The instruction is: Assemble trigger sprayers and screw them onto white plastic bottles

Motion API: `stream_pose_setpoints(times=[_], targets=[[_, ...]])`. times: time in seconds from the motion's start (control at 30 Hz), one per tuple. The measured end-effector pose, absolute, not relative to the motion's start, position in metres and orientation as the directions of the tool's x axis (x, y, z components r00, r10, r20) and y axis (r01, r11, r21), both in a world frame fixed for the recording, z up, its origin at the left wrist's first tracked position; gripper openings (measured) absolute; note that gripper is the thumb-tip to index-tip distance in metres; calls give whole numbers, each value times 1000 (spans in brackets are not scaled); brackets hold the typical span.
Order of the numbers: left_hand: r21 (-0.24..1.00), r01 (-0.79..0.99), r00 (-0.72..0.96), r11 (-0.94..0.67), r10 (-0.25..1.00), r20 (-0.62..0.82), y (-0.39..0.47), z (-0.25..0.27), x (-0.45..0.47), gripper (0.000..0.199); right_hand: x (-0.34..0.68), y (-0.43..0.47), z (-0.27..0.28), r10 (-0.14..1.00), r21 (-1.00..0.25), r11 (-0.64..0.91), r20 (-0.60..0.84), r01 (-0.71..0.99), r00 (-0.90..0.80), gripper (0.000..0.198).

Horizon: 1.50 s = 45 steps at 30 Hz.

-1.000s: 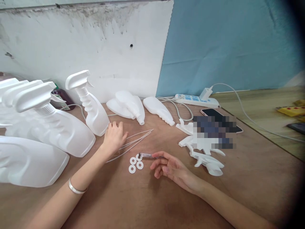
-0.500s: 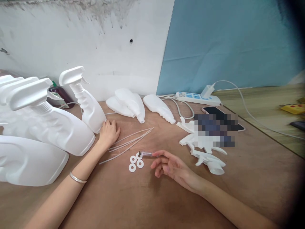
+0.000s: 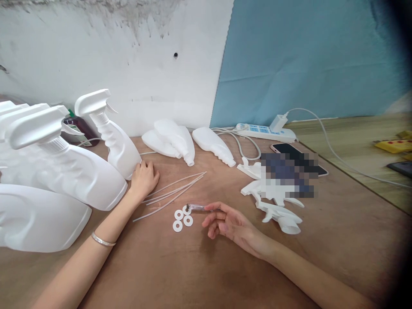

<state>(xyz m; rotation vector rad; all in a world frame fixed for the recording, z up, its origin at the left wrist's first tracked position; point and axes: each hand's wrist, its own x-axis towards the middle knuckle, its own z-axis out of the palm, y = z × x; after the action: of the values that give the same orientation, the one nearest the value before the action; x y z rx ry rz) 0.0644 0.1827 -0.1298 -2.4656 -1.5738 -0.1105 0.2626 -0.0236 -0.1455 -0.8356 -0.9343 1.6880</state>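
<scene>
My left hand (image 3: 143,178) rests at the base of a white spray bottle (image 3: 122,148), fingers bent and apart, touching it without wrapping round it. The bottle stands leaning a little. Close by lie several thin white dip tubes (image 3: 175,193). My right hand (image 3: 230,225) hovers palm inward with loosely curled, parted fingers. Behind its index finger lies a slim, clear-handled tool (image 3: 196,207), kind unclear; the hand does not appear to grip it. Several white ring washers (image 3: 177,225) lie left of the fingertips, one partly under the tool's end.
Assembled white spray bottles (image 3: 74,171) crowd the left. White empty bottles (image 3: 175,139) lie at the wall, another bottle (image 3: 214,146) beside them. On the right are trigger spray heads (image 3: 280,212), a phone (image 3: 291,150), a blurred patch and a power strip (image 3: 267,132) with cables.
The spray bottle by my left hand has shifted slightly left at its top, and the left hand moved a little with it. The view has drifted slightly; my right hand stays put.
</scene>
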Motion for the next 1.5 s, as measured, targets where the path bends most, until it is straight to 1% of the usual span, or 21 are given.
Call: stream_pose_setpoints(times=[0.07,0.13,0.2,0.27,0.3,0.37,0.4,0.43,0.5,0.57,0.6,0.67,0.77,0.83,0.93,1.0,1.1,1.2,1.3,1.4,1.5], targets=[[-134,907,418,-399,891,178,183,-129,64,31,262,-24,-145,962,-890,-190,-84,-414,-261,49],[-133,912,407,-388,897,173,183,-128,64,31,261,-26,-144,978,-920,-121,-45,-373,-206,40],[-135,914,401,-383,901,162,184,-128,64,32,262,-30,-143,994,-972,9,35,-236,-105,24],[-138,912,404,-386,903,145,184,-127,63,32,265,-34,-144,978,-977,208,208,52,-11,12],[-138,912,404,-387,905,135,184,-127,63,32,267,-35,-144,946,-920,314,325,236,7,10],[-137,913,400,-385,909,114,184,-123,62,33,271,-35,-144,844,-676,449,536,584,-27,12],[-135,914,397,-382,912,103,183,-121,63,34,274,-33,-144,804,-534,442,593,721,-54,13],[-128,914,397,-385,913,95,181,-117,64,34,276,-31,-143,789,-407,380,611,831,-62,13],[-89,907,419,-412,903,95,172,-108,66,33,279,-26,-140,817,-201,137,576,970,4,18],[-4,871,487,-490,865,123,156,-97,69,30,281,-23,-138,848,-40,-117,515,992,121,27],[51,836,536,-546,833,140,146,-93,69,27,282,-22,-138,856,14,-204,487,979,171,31],[135,737,641,-663,748,172,124,-89,68,21,284,-21,-139,868,58,-282,441,958,229,38],[142,580,789,-802,596,146,93,-95,61,19,284,-23,-144,889,25,-253,400,967,222,41],[170,505,846,-846,524,98,77,-104,53,18,284,-23,-146,902,-2,-207,386,978,192,40],[253,469,864,-846,499,68,64,-118,43,17,283,-23,-147,924,-56,-119,360,991,131,38],[314,461,859,-830,506,78,61,-124,39,21,282,-23,-146,934,-126,-24,350,992,67,36],[399,445,847,-801,521,102,61,-129,37,23,279,-23,-145,919,-222,84,393,971,11,37],[448,407,853,-796,506,124,63,-133,36,20,277,-23,-146,892,-209,52,450,977,49,39],[470,367,865,-803,480,145,66,-136,35,17,278,-21,-150,899,-191,-26,424,981,107,41],[479,342,865,-809,470,175,68,-139,33,16,280,-19,-152,920,-294,-45,360,955,154,42],[500,332,854,-800,480,201,69,-141,31,16,281,-17,-153,919,-402,-9,358,915,166,36]])
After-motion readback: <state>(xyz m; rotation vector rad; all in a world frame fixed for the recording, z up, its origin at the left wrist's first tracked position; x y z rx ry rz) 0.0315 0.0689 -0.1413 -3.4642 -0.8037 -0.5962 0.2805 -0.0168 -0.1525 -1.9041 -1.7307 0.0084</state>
